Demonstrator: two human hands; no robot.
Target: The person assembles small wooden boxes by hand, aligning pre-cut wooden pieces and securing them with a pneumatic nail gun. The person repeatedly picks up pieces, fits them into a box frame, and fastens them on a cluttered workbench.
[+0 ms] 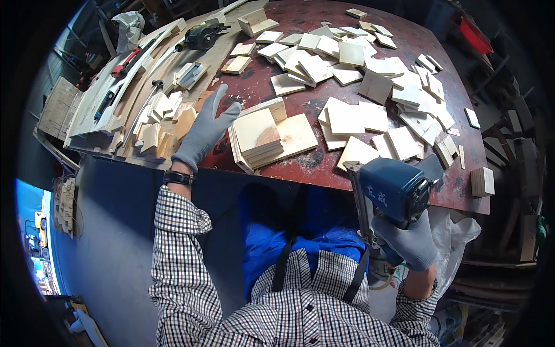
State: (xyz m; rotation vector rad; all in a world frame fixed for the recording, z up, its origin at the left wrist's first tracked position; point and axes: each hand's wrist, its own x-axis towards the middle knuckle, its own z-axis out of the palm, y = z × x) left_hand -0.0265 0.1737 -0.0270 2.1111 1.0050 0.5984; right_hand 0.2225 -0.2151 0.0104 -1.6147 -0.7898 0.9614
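My right hand, in a grey glove, is wrapped round the handle of a blue pneumatic nail gun at the table's front edge. The gun's long metal magazine runs down beside my hand. My left hand, also gloved in grey, hovers with thumb and fingers apart and holds nothing. Just right of it, a wooden corner assembly of flat boards lies on the red table. A stack of square wooden pieces sits inside its corner.
Many loose square wood pieces are heaped across the table's middle and right. A small wood block stands at the front right corner. To the left lie boards, offcuts, a red-handled tool and a black power tool.
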